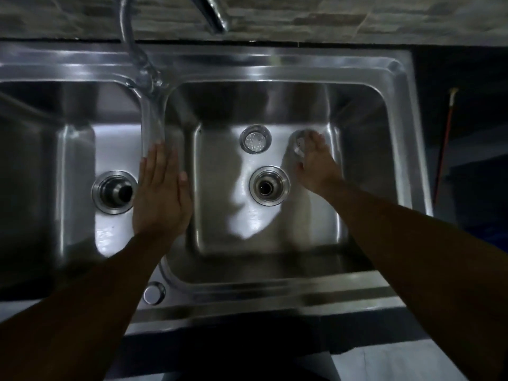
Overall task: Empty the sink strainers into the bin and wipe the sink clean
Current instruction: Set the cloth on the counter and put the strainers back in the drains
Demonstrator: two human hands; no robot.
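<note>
Head view of the double sink (275,295), both basins seen from above.

**Left hand** (160,196): lies flat, fingers straight and together, on the divider (154,119) between the basins. It holds nothing. I judge it is there as a brace while the other arm reaches in.

**Right hand** (316,163): reaches down to the floor of the right basin near its far right corner, with the fingertips over a strainer (298,145). Motion blur smears both, so I cannot tell whether the fingers pinch it or only touch it.

**Second strainer** (255,139): sits upright on the same basin floor, just beyond the right drain (269,186) and clear of the hand. The right drain stands open. I read both baskets as lifted out of their seats for emptying.

**Hard to make out:**
- The left drain (115,191) is dark, and I cannot say what sits in it.
- Any debris in the strainers is too small to judge.
- No bin or wiping cloth appears in view.
- The tap (137,50) is cut off by the top edge.
- The dim light hides the basin walls.
</note>
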